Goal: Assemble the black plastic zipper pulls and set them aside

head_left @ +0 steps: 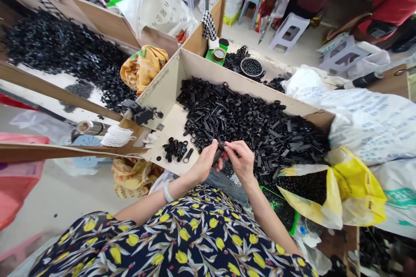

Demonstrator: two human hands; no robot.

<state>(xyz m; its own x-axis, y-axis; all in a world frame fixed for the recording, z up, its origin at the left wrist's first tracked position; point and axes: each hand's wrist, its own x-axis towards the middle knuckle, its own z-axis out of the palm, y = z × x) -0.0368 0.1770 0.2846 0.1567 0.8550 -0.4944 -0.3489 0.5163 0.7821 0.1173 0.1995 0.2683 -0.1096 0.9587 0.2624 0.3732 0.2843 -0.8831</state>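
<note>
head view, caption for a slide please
Left hand and right hand hold a black part beside a heap of black pieces.

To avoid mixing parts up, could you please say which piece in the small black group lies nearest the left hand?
The ring-ended black piece at the group's right edge, toward the left hand; the others are bunched farther left.

Few markings could be read.
The upper white sack (147,4) bore dark Chinese characters, 限公司 among them; the white bag (307,78) at right showed what looked like "60"; print on the yellow bag (360,188) was too small.
</note>
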